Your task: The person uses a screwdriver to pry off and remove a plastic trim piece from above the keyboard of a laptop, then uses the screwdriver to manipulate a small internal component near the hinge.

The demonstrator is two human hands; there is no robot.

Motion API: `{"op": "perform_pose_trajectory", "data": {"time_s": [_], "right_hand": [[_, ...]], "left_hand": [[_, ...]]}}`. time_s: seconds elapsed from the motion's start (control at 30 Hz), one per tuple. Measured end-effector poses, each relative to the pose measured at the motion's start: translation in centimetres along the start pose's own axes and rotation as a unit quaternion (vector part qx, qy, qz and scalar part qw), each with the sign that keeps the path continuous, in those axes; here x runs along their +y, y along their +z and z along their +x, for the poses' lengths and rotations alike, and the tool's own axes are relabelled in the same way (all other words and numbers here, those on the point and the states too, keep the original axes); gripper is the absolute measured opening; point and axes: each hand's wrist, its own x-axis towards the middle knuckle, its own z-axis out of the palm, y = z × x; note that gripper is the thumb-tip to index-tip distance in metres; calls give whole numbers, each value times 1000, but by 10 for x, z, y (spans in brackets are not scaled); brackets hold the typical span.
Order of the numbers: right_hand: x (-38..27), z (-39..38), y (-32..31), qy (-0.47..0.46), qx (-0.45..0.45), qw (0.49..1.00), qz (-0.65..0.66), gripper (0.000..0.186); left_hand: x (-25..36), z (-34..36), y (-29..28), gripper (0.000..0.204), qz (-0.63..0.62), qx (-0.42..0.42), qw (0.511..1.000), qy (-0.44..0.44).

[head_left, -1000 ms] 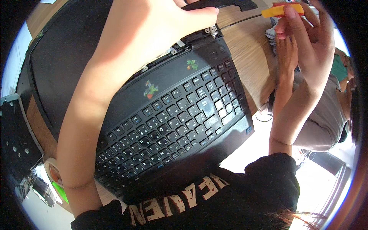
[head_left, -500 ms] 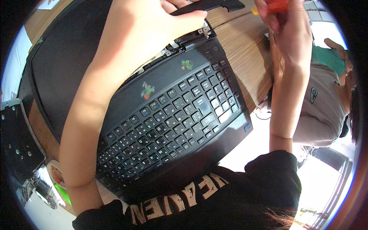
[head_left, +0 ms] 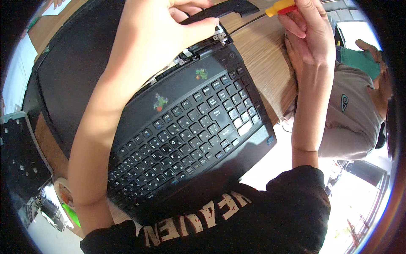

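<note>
An opened black laptop [head_left: 182,139] lies before me, its hinge area uncovered, with a metal hinge [head_left: 220,37] and wires showing. My left hand [head_left: 165,31] reaches over that area, fingers closed on a curved black plastic strip [head_left: 239,7], with the thumb along its near side. In my right hand [head_left: 313,36] is a screwdriver [head_left: 279,8] with a yellow and red handle. Its thin dark shaft slants down and left toward the hinge corner. Whether the tip touches anything, I cannot tell.
The laptop's dark screen half [head_left: 76,55] leans over the wooden table [head_left: 270,55] at left. Another dark laptop part [head_left: 23,156] and a roll of tape [head_left: 63,192] lie at far left. A person in a grey shirt [head_left: 349,114] sits close on the right.
My right hand has turned and shifted slightly left, and the screwdriver handle shows more clearly. My left hand keeps its hold on the strip. The whole view has shifted a little.
</note>
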Motion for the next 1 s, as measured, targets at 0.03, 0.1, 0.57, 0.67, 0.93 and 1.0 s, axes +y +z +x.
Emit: {"op": "perform_pose_trajectory", "data": {"time_s": [0.03,0.1,0.57,0.67,0.93,1.0], "right_hand": [[-3,0,2,-3,1,1000,3,21],[-8,1,7,54,34,995,73,25],[-19,0,25,-9,121,983,-138,18],[-17,-5,23,13,56,984,-166,14],[-5,-5,14,79,-2,996,27,42],[3,-6,2,42,-1,999,-23,42]], "left_hand": [[0,0,0,21,2,2,1000,2],[-1,1,-1,19,4,4,1000,4],[-28,5,-5,30,40,-26,999,-7],[-30,7,-3,30,29,-31,999,13],[-32,5,-5,31,54,-38,998,12],[-32,5,-6,32,41,-32,998,25]]}}
